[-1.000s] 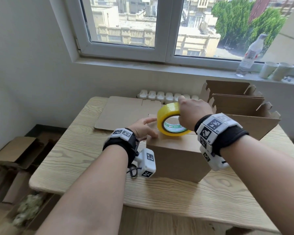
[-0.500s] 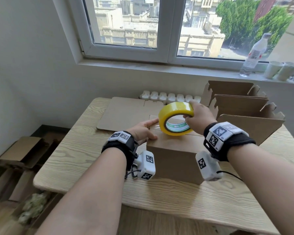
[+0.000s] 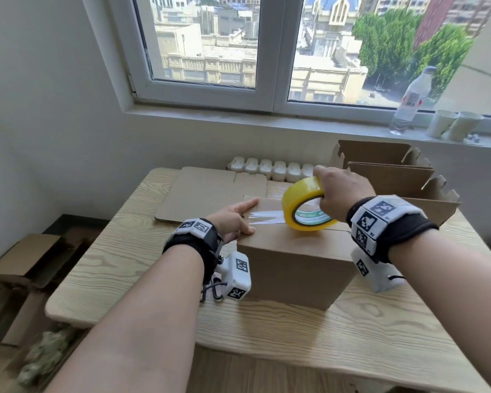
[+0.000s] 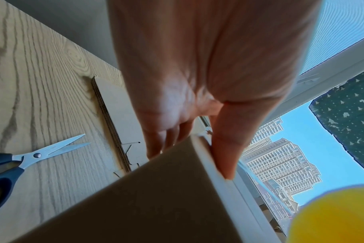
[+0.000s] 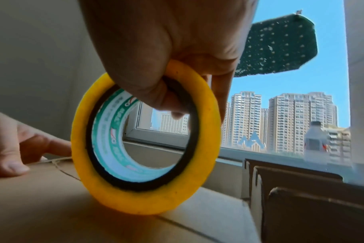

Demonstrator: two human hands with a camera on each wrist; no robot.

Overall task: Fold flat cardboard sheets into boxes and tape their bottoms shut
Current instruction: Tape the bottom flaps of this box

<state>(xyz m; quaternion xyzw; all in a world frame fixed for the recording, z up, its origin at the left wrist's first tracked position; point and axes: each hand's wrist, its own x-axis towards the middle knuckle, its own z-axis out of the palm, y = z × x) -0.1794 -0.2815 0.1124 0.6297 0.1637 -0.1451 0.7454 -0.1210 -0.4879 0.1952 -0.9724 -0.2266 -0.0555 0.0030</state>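
Observation:
A brown cardboard box stands mid-table with its flap seam facing up. My right hand grips a yellow tape roll, thumb through the core and fingers over the rim, and the roll stands on edge on the seam. A clear strip of tape runs from the roll leftward to my left hand. That hand lies with straight fingers on the box's left top edge and presses the tape end down.
A stack of flat cardboard sheets lies behind the box, and several folded open boxes stand at the back right. Scissors lie on the wooden table to the left. A bottle and cups stand on the sill.
My right hand has drawn the roll rightward along the seam, leaving a strip of tape behind it. The left hand has stayed at the box's left edge.

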